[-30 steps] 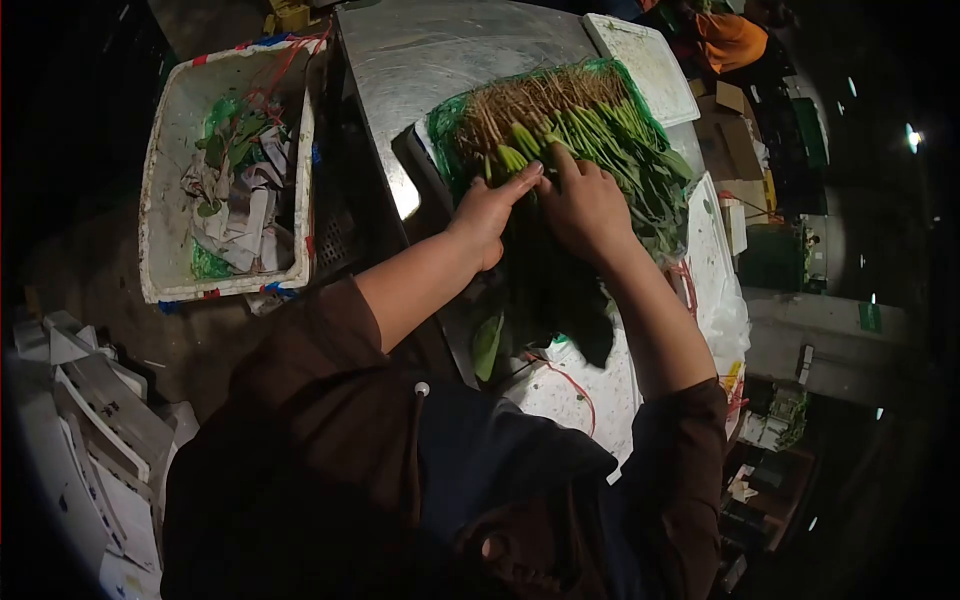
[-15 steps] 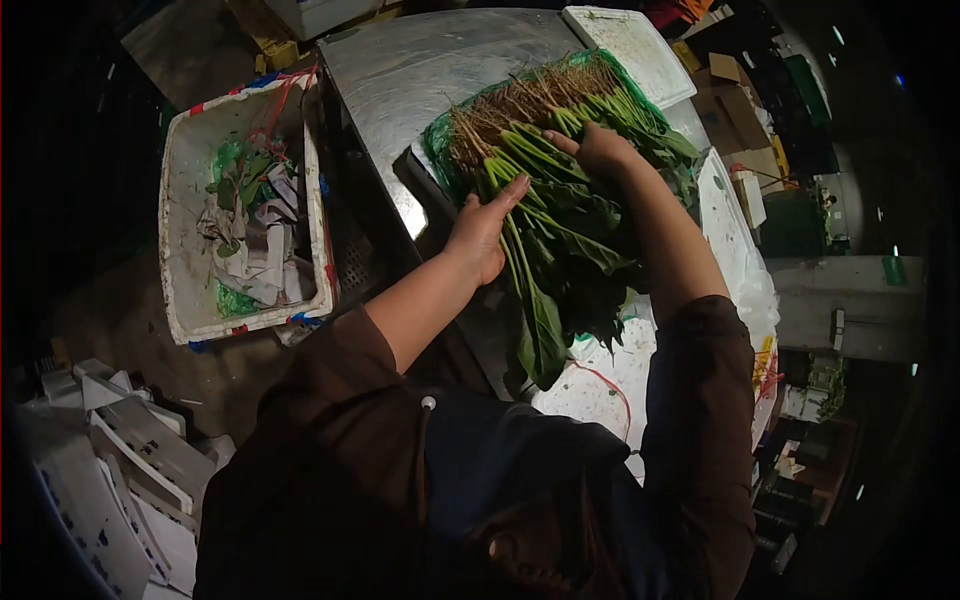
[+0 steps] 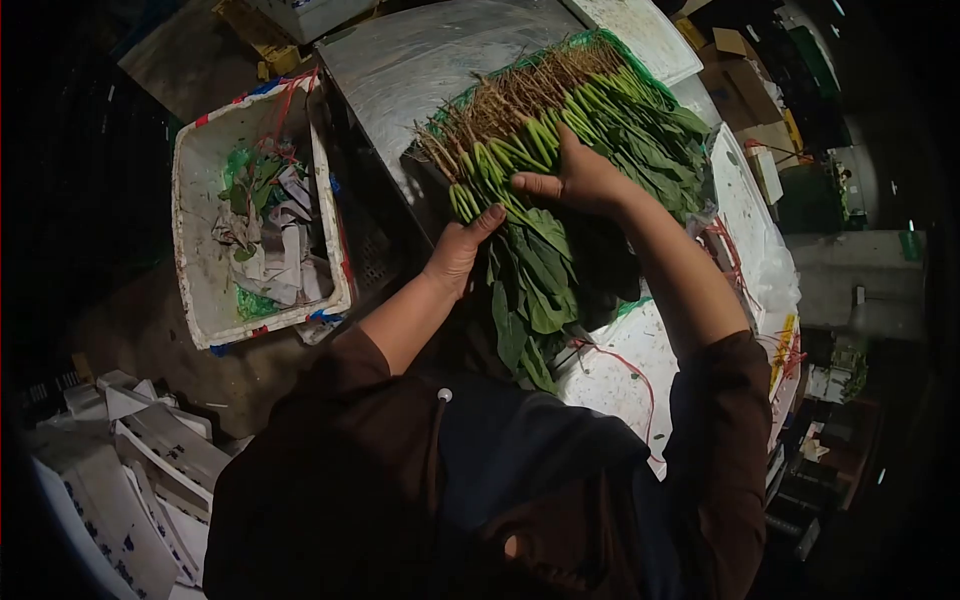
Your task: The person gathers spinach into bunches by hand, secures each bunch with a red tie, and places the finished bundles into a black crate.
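A wide row of leafy greens (image 3: pixel 640 140) lies on green plastic, brown roots (image 3: pixel 520 90) pointing away from me and dark leaves toward me. At the row's left end my left hand (image 3: pixel 460 252) is closed around the edge stems, thumb on top and the other fingers mostly hidden beneath. My right hand (image 3: pixel 585 182) rests on the middle stems, with thumb and forefinger spread wide apart and its other fingers partly hidden. Several long leaves (image 3: pixel 535 290) hang down between my forearms, over the near edge.
The greens lie on a metal table (image 3: pixel 440 50). To the left stands a worn foam box (image 3: pixel 185 250) with scraps and paper inside. White foam lids (image 3: pixel 650 30) and a white foam surface (image 3: pixel 620 390) with red string lie right and near. White crates (image 3: pixel 150 470) are stacked lower left.
My left hand has moved left and toward me with the edge stems. My right hand has shifted left, its thumb and forefinger now spread. The stems lie more evenly fanned out.
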The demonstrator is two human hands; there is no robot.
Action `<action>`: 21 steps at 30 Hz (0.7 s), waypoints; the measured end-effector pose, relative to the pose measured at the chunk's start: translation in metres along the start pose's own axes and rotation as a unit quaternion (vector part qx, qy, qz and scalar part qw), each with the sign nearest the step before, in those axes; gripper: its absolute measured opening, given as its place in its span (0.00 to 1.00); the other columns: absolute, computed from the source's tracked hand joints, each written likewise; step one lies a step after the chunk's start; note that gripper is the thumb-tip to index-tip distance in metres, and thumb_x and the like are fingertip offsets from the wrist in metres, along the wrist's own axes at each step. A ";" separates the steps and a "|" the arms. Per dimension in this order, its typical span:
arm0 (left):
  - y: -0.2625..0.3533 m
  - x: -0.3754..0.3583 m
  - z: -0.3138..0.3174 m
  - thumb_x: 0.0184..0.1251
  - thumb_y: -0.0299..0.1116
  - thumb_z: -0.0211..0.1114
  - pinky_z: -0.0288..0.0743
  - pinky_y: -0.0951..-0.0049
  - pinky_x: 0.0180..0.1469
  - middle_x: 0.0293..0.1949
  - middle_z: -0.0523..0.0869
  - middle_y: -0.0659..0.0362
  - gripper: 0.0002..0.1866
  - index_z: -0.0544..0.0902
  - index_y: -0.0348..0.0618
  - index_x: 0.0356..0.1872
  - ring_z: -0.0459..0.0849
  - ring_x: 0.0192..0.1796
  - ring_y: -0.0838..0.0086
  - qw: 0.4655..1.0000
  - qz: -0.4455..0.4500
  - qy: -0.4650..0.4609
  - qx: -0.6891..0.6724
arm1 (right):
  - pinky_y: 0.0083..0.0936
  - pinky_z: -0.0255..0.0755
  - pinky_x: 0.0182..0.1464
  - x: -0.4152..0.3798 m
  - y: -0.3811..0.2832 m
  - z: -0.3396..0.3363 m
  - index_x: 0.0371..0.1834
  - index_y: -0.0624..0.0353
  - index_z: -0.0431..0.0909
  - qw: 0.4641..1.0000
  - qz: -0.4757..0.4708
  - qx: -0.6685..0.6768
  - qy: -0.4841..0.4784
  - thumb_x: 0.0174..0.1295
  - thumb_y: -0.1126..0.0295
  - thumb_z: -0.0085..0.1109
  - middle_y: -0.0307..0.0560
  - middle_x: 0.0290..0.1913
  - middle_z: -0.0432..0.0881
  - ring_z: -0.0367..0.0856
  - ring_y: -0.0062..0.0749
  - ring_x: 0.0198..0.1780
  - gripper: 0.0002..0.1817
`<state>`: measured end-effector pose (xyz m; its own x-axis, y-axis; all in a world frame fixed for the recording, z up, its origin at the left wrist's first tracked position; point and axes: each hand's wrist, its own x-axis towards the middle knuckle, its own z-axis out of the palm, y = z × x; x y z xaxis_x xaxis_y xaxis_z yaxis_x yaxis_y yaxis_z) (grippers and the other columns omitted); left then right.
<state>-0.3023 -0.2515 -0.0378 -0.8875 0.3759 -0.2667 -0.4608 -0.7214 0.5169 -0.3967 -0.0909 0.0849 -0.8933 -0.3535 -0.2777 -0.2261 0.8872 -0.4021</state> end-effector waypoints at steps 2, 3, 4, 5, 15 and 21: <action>0.000 0.001 -0.003 0.54 0.54 0.71 0.70 0.69 0.56 0.52 0.79 0.59 0.35 0.73 0.42 0.58 0.78 0.53 0.73 0.999 0.004 0.028 0.044 | 0.38 0.65 0.61 0.026 0.010 -0.005 0.53 0.76 0.71 0.988 0.087 -0.070 -0.108 0.37 0.22 0.57 0.68 0.55 0.74 0.74 0.54 0.59 0.60; -0.001 0.002 -0.005 0.55 0.55 0.70 0.75 0.70 0.52 0.50 0.80 0.57 0.35 0.72 0.40 0.57 0.80 0.49 0.72 0.995 0.011 0.054 0.086 | 0.38 0.65 0.61 0.027 0.013 0.000 0.53 0.76 0.71 0.988 0.087 -0.067 -0.109 0.37 0.22 0.57 0.68 0.55 0.74 0.74 0.54 0.59 0.60; 0.005 -0.004 0.001 0.54 0.57 0.69 0.73 0.70 0.54 0.50 0.80 0.57 0.36 0.74 0.39 0.55 0.79 0.51 0.72 0.990 0.001 0.079 0.120 | 0.40 0.64 0.62 0.022 0.000 0.000 0.50 0.74 0.74 0.981 0.079 -0.167 -0.054 0.37 0.21 0.54 0.66 0.55 0.75 0.74 0.52 0.59 0.58; 0.003 -0.003 -0.003 0.54 0.57 0.69 0.73 0.70 0.54 0.50 0.80 0.57 0.36 0.74 0.39 0.55 0.79 0.51 0.72 0.990 0.000 0.080 0.120 | 0.42 0.62 0.63 0.018 -0.008 0.002 0.46 0.72 0.77 0.962 0.071 -0.265 0.001 0.37 0.19 0.51 0.64 0.54 0.76 0.74 0.50 0.59 0.57; -0.005 -0.016 -0.040 0.50 0.56 0.72 0.71 0.70 0.55 0.52 0.80 0.59 0.39 0.73 0.40 0.59 0.78 0.55 0.71 0.989 -0.059 -0.028 0.135 | 0.41 0.65 0.60 -0.044 -0.042 0.021 0.62 0.75 0.59 0.999 -0.022 -0.020 0.013 0.39 0.29 0.64 0.70 0.56 0.74 0.75 0.54 0.57 0.61; -0.004 -0.025 -0.034 0.52 0.39 0.74 0.68 0.67 0.59 0.58 0.76 0.59 0.36 0.70 0.41 0.62 0.74 0.60 0.69 0.991 -0.019 -0.094 0.096 | 0.37 0.66 0.60 -0.059 -0.050 0.022 0.62 0.67 0.66 0.995 0.019 0.062 -0.075 0.40 0.39 0.71 0.67 0.58 0.72 0.73 0.55 0.58 0.51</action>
<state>-0.2778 -0.2774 -0.0608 -0.8449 0.5154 -0.1429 -0.4695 -0.5868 0.6597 -0.3237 -0.1207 0.1018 -0.8304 -0.3681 -0.4183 -0.1341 0.8607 -0.4912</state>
